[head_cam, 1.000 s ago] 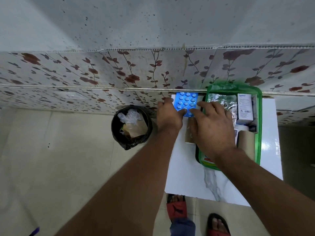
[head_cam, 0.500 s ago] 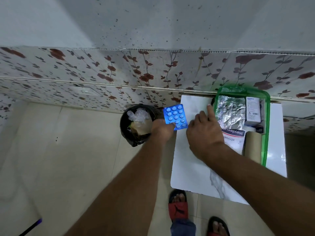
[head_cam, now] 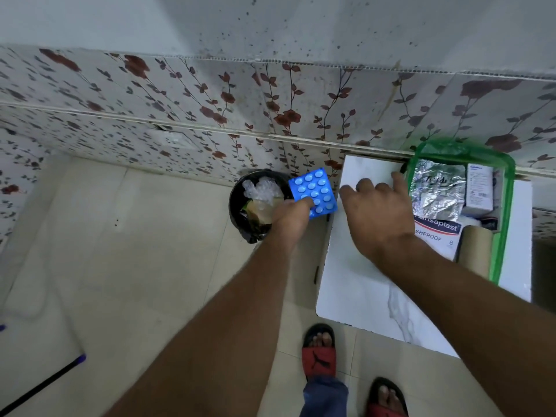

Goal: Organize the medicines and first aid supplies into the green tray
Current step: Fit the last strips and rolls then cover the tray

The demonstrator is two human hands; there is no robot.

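Observation:
My left hand (head_cam: 290, 219) grips a blue blister pack of tablets (head_cam: 314, 192) by its near edge, holding it off the table's left side, beside the bin. My right hand (head_cam: 377, 216) hovers over the white table (head_cam: 358, 284) with fingers spread and nothing in it, just left of the green tray (head_cam: 508, 188). The tray sits at the table's far right and holds a silver foil strip (head_cam: 436, 191), a white medicine box (head_cam: 480, 188), a plaster box (head_cam: 439, 233) and a brown bandage roll (head_cam: 475, 251).
A black waste bin (head_cam: 240, 203) with crumpled plastic and paper stands on the tiled floor left of the table, against the floral wall. My feet in red sandals (head_cam: 319, 353) are below the table's near edge. A dark stick (head_cam: 42, 386) lies at the lower left.
My left hand lifted the blue blister pack off the table and carried it left toward the bin. My right hand drew back from the tray. The view shifted left.

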